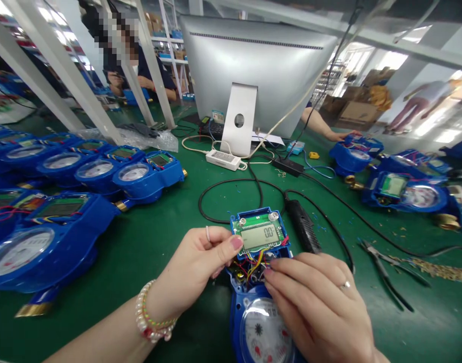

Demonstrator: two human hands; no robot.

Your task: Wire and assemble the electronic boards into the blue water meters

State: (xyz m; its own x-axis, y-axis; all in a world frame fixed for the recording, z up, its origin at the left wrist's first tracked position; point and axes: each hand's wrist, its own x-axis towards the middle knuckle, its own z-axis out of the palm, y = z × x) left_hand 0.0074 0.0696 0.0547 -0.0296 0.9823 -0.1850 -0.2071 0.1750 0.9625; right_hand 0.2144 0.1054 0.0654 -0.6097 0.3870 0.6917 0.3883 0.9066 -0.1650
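A blue water meter [236, 315] lies in front of me with its housing uncovered and its round dial facing up. Its display board [259, 234] is tilted up at the far end, and the screen reads 0.0. Red, yellow and black wires [255, 264] run from the board into the housing. My left hand [204, 264] pinches the board's left edge between thumb and fingers. My right hand [321, 302] rests over the right side of the housing, fingers together at the wires. What its fingertips grip, if anything, is hidden.
Several blue water meters [134, 174] stand in rows at left, more [404, 191] at right. Pliers [385, 272] and a black handheld tool [302, 227] with a looped cable lie at right. A monitor [253, 70] stands ahead. Another person's hand [338, 135] touches a meter at the back right.
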